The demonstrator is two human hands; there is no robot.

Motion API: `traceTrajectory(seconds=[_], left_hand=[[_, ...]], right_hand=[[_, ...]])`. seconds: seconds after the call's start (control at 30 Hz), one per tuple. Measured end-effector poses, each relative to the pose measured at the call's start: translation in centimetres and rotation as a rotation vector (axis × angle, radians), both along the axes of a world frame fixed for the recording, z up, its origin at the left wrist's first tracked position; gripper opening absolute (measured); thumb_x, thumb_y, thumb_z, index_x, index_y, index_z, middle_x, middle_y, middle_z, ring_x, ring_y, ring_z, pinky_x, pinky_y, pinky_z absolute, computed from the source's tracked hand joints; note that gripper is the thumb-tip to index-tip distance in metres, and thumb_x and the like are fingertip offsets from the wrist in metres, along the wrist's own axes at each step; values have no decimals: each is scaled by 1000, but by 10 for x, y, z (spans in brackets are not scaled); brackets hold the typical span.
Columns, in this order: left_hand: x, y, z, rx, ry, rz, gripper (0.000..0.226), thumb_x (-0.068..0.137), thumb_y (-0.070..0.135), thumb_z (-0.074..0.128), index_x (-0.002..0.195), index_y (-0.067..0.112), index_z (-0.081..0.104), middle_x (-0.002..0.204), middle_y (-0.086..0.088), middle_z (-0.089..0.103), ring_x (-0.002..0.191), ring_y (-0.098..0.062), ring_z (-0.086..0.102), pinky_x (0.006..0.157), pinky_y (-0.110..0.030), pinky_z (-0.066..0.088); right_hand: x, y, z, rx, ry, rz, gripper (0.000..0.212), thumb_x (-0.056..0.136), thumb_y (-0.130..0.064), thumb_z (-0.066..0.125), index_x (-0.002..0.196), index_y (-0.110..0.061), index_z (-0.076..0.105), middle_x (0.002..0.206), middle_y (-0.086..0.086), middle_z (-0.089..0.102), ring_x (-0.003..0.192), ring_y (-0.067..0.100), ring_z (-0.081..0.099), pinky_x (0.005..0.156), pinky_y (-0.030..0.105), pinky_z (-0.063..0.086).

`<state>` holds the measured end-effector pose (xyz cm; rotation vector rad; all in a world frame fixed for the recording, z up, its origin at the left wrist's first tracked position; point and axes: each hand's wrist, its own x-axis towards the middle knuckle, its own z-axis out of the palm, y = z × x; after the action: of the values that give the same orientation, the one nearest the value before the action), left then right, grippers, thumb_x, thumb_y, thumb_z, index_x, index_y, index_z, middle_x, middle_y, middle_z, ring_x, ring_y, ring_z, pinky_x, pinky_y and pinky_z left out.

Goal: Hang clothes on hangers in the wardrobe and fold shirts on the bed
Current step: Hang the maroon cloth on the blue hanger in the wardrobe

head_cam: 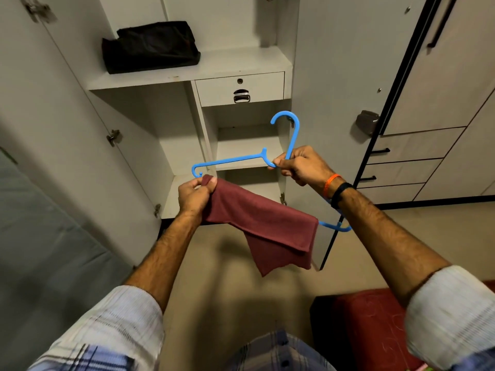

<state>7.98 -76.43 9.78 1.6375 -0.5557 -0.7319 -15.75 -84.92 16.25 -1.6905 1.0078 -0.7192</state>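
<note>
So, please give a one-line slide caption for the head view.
Left hand pinches maroon garment draped over blue hanger, right hand holding it.

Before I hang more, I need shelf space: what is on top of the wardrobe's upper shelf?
A black folded cloth item lies on the left part of the upper shelf. What is under or behind it is hidden.

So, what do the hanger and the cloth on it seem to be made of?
The hanger looks like moulded blue plastic: smooth, uniform colour, slight sheen. The cloth seems a soft matte maroon fabric, maybe cotton knit; it drapes and folds limply.
</note>
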Motion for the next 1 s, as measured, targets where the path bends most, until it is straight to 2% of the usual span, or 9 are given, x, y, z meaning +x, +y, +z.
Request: traceTrajectory(seconds=[0.17, 0.27, 0.37, 0.43, 0.57, 0.67, 0.77, 0.9, 1.0], left_hand=[[2, 1, 5, 78, -446, 38, 44, 79, 25, 82, 116, 15, 61, 110, -2, 63, 99, -17, 59, 92, -31, 53], [-3, 3, 1, 142, -882, -25, 32, 86, 27, 75, 115, 18, 66, 120, -5, 56, 113, -20, 50, 100, -32, 41], [-4, -1, -1, 78, -1188, -346, 25, 93, 35, 62, 110, 20, 73, 112, -1, 68, 113, -22, 56, 107, -41, 39], [-10, -1, 2, 110, -1182, -555, 29, 94, 38, 62, 112, 19, 73, 109, -1, 72, 109, -22, 59, 105, -46, 41], [-10, -4, 5, 210, -1066, -675, 16, 90, 24, 69, 104, 18, 75, 98, 0, 73, 96, -17, 64, 95, -38, 52], [-12, -2, 8, 79, -996, -628, 14, 90, 12, 69, 100, 14, 77, 93, 2, 75, 85, -7, 62, 91, -29, 53], [-28, -2, 17, -80, -1044, -623, 16, 88, 13, 70, 103, 16, 77, 98, 5, 75, 89, -5, 60, 89, -21, 47], [-35, -13, 23, 224, -1206, -762, 25, 90, 27, 69, 114, 22, 70, 111, 3, 71, 106, -16, 62, 99, -36, 48], [-21, -14, 22, 405, -1225, -764, 23, 94, 38, 61, 111, 23, 68, 105, -1, 70, 101, -23, 62, 95, -42, 50]], right_hand=[[3, 4, 2, -7, 27, -16, 25, 97, -19, 60, 97, 1, 74, 53, -4, 50, 41, 4, 36, 39, 18, 29], [5, 6, 2, -10, 34, -22, 25, 96, -20, 60, 97, 1, 73, 55, -2, 52, 41, 4, 37, 39, 18, 30], [5, 7, 4, -16, 13, -15, 24, 97, -19, 60, 96, -1, 74, 55, -1, 51, 42, 5, 36, 39, 18, 30], [5, 9, 5, -26, 15, -5, 23, 96, -19, 60, 96, -1, 74, 56, 0, 51, 41, 4, 36, 38, 17, 30], [5, 12, 3, -37, 63, 8, 23, 95, -19, 63, 95, 1, 74, 59, 1, 54, 37, 3, 37, 37, 16, 30], [0, 13, 2, -14, 47, -8, 22, 96, -17, 61, 98, 1, 73, 55, -2, 52, 37, 3, 38, 37, 15, 30], [-5, 13, 3, 7, 10, -9, 22, 96, -16, 60, 97, 0, 74, 53, -1, 49, 38, 3, 35, 38, 16, 28], [-7, 11, 4, 1, 39, -17, 20, 95, -18, 62, 92, -3, 75, 57, 3, 50, 41, 6, 34, 38, 19, 28], [-12, 11, 6, -17, 64, -31, 20, 94, -19, 63, 92, -3, 75, 59, 4, 53, 40, 5, 36, 38, 17, 30]])
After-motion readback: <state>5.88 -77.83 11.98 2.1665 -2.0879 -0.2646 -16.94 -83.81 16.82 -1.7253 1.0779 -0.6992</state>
